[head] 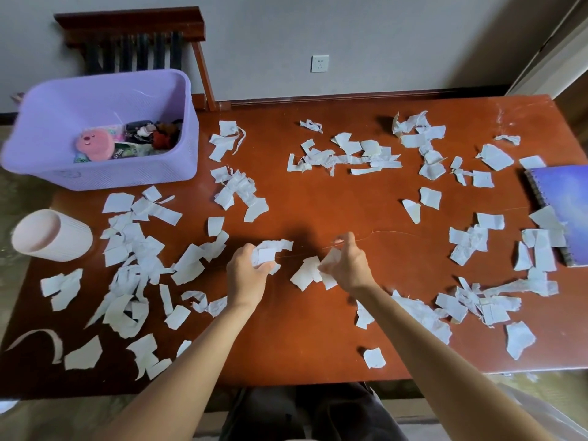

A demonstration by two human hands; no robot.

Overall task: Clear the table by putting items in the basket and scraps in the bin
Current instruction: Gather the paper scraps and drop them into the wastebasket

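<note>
Red-brown tabletop, strewn with torn paper scraps; purple basket at far-left corner; pale bin at left edge; left hand grips a wad of scraps, right hand pinches scraps, mid-table

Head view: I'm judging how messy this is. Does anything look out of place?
Yes: torn paper scraps are strewn all over the table, and several lie on the blue notebook at its right edge.

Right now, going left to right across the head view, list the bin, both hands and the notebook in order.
Pink bin → left hand, gripping paper scraps → right hand → blue notebook.
</note>
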